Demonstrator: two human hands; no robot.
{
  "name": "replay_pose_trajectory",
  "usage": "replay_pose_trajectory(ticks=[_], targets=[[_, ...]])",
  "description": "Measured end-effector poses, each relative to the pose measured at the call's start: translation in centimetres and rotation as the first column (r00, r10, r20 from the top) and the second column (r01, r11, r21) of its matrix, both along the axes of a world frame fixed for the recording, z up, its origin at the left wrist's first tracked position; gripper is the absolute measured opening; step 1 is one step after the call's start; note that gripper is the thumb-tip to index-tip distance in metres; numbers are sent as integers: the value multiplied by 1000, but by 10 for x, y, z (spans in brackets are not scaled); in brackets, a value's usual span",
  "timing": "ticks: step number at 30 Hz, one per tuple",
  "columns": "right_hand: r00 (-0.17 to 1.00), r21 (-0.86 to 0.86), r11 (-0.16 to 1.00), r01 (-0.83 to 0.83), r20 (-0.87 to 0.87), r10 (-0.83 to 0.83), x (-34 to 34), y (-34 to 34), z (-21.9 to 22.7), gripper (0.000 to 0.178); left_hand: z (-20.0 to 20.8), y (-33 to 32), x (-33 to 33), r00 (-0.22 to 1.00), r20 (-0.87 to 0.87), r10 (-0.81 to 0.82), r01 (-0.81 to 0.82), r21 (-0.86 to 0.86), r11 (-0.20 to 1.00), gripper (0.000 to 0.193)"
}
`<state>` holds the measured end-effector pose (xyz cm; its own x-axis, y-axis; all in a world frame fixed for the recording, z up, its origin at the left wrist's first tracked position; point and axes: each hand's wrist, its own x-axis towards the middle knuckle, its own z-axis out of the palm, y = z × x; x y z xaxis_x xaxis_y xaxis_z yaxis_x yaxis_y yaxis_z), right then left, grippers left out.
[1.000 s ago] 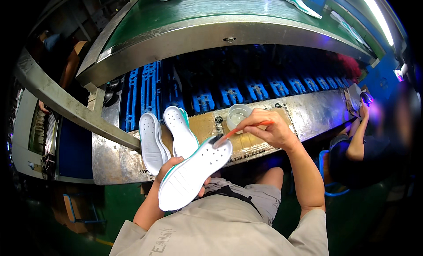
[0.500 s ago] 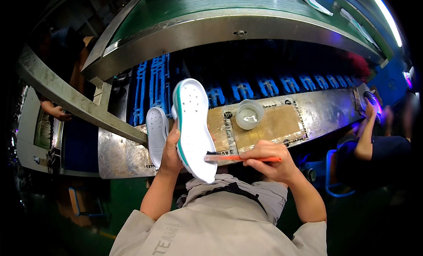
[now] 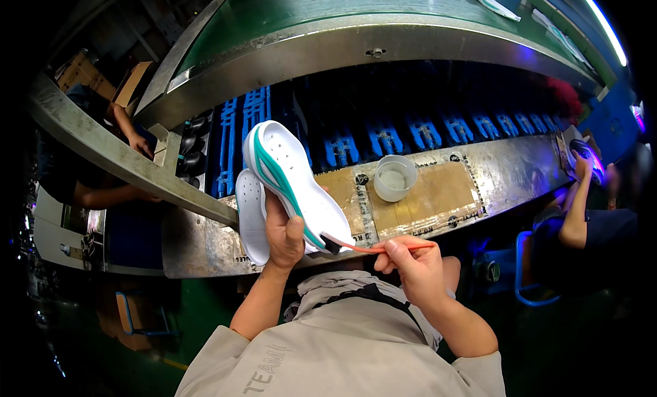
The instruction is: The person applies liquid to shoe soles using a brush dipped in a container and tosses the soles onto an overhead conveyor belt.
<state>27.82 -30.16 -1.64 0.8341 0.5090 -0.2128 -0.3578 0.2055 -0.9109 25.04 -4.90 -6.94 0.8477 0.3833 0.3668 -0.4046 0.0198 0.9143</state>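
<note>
My left hand [image 3: 285, 238] is wrapped round a white shoe sole [image 3: 298, 178] with a teal stripe along its side wall. The sole is tilted, so its stripe and the small holes in its upper end both show. My right hand [image 3: 415, 267] pinches the red-orange handle of a brush [image 3: 369, 249]. The brush's dark bristles touch the lower end of the sole, at its edge. A second white sole [image 3: 251, 216] rests on the metal bench behind my left hand, partly hidden. Beyond my right hand a translucent cup [image 3: 395, 179] holds some whitish liquid.
Brown cardboard [image 3: 438, 197] is taped to the metal bench [image 3: 510, 168]. A metal post [image 3: 137, 153] slants across the left. Behind, a green conveyor [image 3: 383, 7] carries white soles, above blue brackets [image 3: 383, 138]. A person at right handles a shoe [image 3: 587, 157]; another's arms show at left.
The sole has been tipped in my left hand, baring more of its teal side. The brush has moved from the inner face to the edge at the lower end.
</note>
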Motion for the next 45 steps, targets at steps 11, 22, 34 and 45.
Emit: replay_pose_trajectory(ticks=[11,22,34,45], targets=[[968,260,935,241,-127,-214,16,4,-3,27,34,-6,-13,966,-140,-216,193,-159,968,93],[900,241,872,426,-18,-435,4,-40,-24,25,276,161,297,995,-61,78,-98,-530,843,57],[927,-169,957,234,336,-167,35,-54,-34,24,123,112,32,710,323,626,-568,789,237,31],[670,-665,709,235,639,377,144,1,6,19,-59,152,-71,606,-514,607,-83,718,691,38]])
